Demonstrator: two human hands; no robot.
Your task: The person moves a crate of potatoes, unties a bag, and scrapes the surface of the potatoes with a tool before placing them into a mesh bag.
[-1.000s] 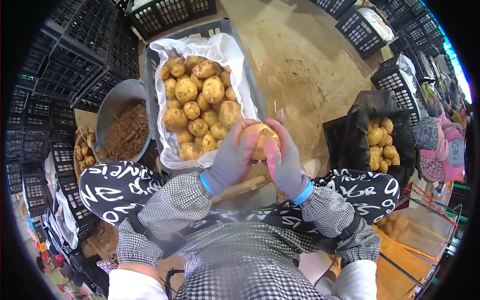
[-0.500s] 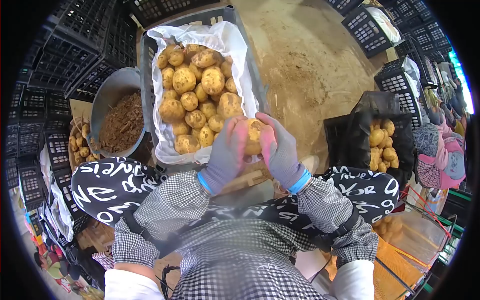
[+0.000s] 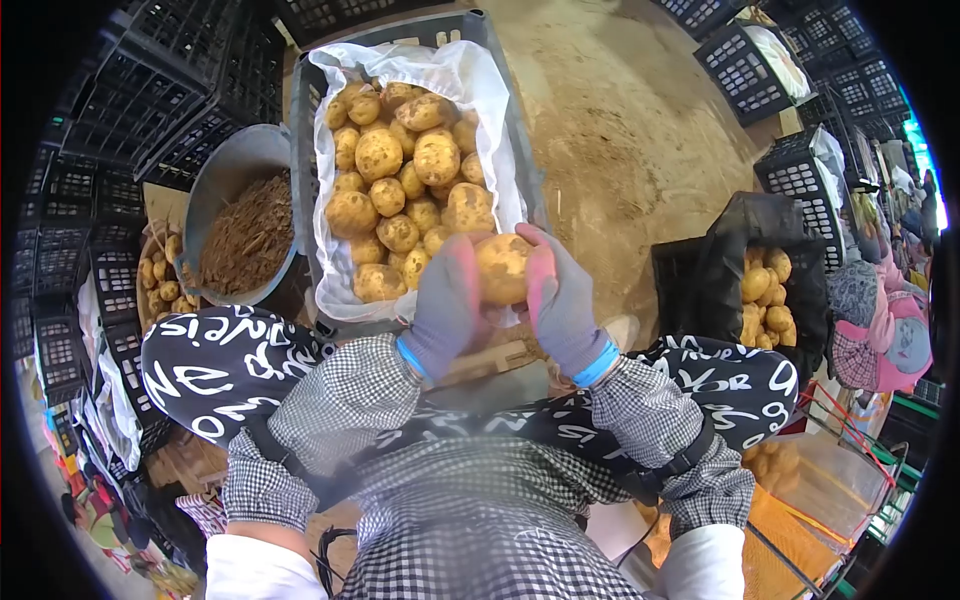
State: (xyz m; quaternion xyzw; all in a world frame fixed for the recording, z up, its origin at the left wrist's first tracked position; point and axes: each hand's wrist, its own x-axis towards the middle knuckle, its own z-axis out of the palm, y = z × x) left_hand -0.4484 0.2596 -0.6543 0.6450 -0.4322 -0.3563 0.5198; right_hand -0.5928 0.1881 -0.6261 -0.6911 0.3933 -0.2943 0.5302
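Between my two gloved hands is a large potato, held just off the near right corner of a lined crate. My left hand grips its left side and my right hand its right side; both wear grey gloves with pink fingers and blue cuffs. Many potatoes with patches of dirt fill the dark crate, which has a white cloth liner folded over its walls. Part of the held potato's underside is hidden by my fingers.
Left of the crate stands a grey tub of brown soil, with a basket of smaller potatoes beyond it. On the right sits a black-lined crate with potatoes. Stacked black crates rise at left; a person is at far right.
The potato has turned between my hands and shows a broader face. My view has shifted slightly, so the crates appear a little further right.
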